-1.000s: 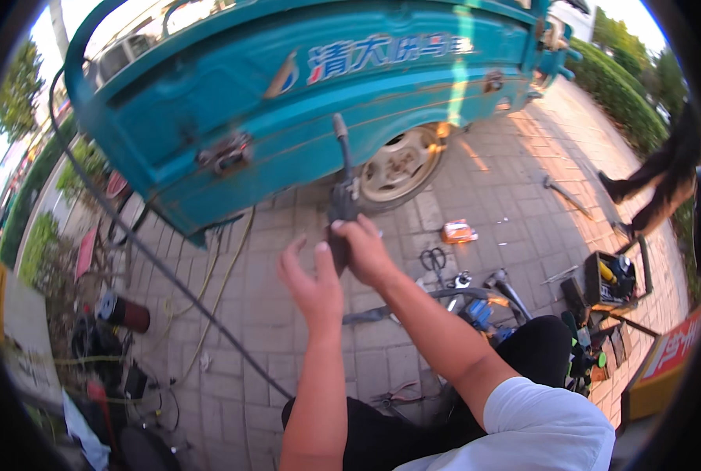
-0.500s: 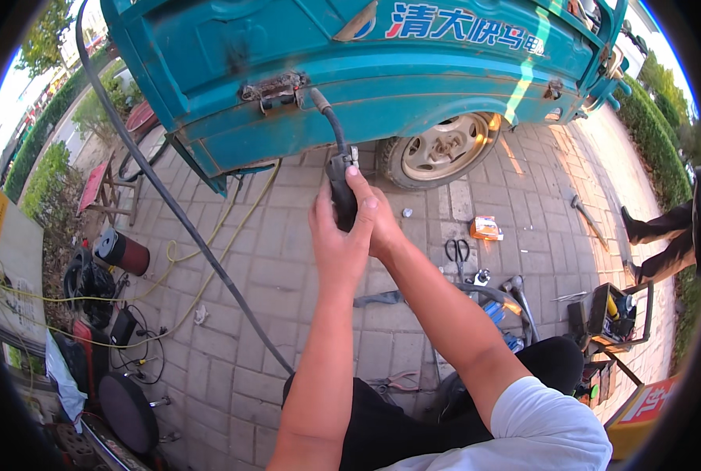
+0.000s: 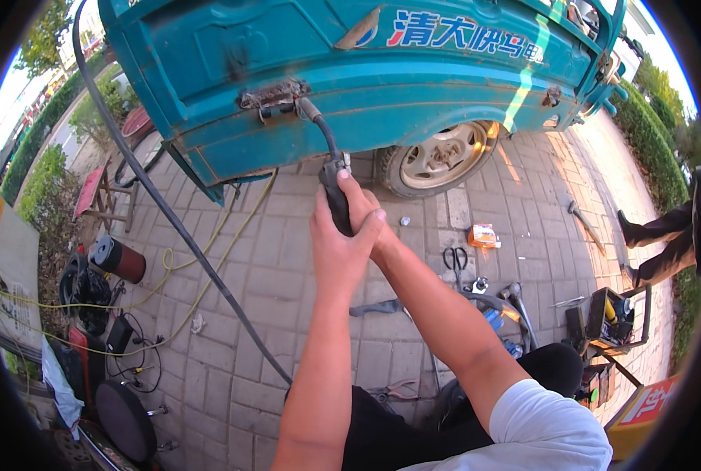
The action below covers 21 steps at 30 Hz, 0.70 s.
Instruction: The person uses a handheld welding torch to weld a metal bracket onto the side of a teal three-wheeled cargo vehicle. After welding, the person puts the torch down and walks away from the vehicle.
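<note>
My left hand (image 3: 337,247) and my right hand (image 3: 360,202) are both closed around the black handle of a welding torch (image 3: 335,188), the right one behind the left. Its curved neck rises to a grey nozzle at a rusty, burnt hinge-like fitting (image 3: 272,94) on the side panel of a teal cargo tricycle (image 3: 209,149); I cannot tell whether they touch. Below the panel, to the right of the torch, is the wheel (image 3: 437,157).
A thick cable (image 3: 209,267) runs diagonally at left, near thin yellow hoses (image 3: 170,259), a cylinder (image 3: 131,263) and a stool (image 3: 127,420). Scissors (image 3: 455,259), loose tools (image 3: 515,306) and a toolbox (image 3: 617,318) lie at right. Someone's legs (image 3: 653,243) stand at far right.
The torch has swung left from beside the wheel to the rusty fitting. My left hand has closed onto the handle beside my right. The view has shifted, so the tricycle appears further right.
</note>
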Tool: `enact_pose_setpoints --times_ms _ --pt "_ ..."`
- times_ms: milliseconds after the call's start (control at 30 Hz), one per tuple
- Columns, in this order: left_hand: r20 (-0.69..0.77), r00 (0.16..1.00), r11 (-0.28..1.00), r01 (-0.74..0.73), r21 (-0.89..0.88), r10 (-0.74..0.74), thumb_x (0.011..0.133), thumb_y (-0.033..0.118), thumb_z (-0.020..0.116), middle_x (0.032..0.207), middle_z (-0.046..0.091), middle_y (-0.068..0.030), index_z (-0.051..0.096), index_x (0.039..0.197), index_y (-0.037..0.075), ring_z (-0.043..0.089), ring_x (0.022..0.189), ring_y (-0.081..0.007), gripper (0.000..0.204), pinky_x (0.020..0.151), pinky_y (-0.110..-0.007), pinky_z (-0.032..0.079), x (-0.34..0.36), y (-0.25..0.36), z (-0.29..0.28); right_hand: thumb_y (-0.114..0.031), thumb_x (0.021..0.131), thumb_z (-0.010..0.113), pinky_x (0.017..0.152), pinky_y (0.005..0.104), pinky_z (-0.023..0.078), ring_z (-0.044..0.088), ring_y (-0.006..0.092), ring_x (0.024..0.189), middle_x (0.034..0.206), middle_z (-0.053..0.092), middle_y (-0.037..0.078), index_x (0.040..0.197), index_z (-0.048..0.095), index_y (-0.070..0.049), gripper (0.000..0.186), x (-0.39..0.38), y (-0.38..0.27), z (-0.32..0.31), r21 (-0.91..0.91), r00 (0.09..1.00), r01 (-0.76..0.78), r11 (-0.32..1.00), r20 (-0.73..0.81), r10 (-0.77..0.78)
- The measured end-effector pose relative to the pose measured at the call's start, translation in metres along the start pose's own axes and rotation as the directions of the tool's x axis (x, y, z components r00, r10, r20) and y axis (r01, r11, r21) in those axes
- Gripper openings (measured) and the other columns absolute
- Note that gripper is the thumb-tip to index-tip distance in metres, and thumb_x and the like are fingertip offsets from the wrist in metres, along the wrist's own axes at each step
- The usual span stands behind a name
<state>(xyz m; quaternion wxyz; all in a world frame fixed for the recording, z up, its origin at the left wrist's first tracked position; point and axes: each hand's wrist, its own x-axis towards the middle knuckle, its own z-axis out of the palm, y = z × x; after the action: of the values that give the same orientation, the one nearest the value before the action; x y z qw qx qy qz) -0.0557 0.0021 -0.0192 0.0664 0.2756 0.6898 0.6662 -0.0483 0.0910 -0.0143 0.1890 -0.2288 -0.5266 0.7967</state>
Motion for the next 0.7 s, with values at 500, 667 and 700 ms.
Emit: enact_pose_setpoints --times_ms 500,667,700 --pt "0.031 0.999 0.984 0.038 -0.172 -0.033 0.081 0.029 0.082 0.132 0.055 -0.0166 0.036 0.149 -0.003 0.057 0.119 -0.0242 0.088 0.100 -0.037 0.048 0.010 -0.003 -0.003 -0.056 0.100 0.049 0.059 0.0309 0.044 0.053 0.0118 0.065 0.074 0.059 0.002 0.086 0.065 -0.002 0.058 0.010 -0.002 0.005 -0.094 0.999 -0.027 0.995 -0.035 0.024" --pt "0.067 0.997 0.953 0.055 -0.299 -0.037 0.082 0.027 0.081 0.134 0.054 -0.0163 0.034 0.150 -0.003 0.056 0.121 -0.0242 0.087 0.101 -0.037 0.047 0.010 0.001 -0.004 -0.056 0.100 0.051 0.059 0.0306 0.044 0.053 0.0113 0.066 0.076 0.060 0.002 0.087 0.065 -0.002 0.058 0.010 0.002 0.007 -0.085 0.999 0.014 0.996 -0.034 -0.017" --pt "0.070 0.997 0.950 0.063 -0.305 -0.043 0.082 0.026 0.081 0.134 0.054 -0.0161 0.034 0.150 -0.003 0.056 0.121 -0.0242 0.087 0.101 -0.038 0.047 0.011 0.001 -0.005 -0.056 0.099 0.051 0.059 0.0306 0.044 0.053 0.0112 0.066 0.076 0.060 0.002 0.087 0.065 -0.001 0.058 0.008 0.000 0.008 -0.087 0.999 0.026 0.996 -0.030 -0.029"
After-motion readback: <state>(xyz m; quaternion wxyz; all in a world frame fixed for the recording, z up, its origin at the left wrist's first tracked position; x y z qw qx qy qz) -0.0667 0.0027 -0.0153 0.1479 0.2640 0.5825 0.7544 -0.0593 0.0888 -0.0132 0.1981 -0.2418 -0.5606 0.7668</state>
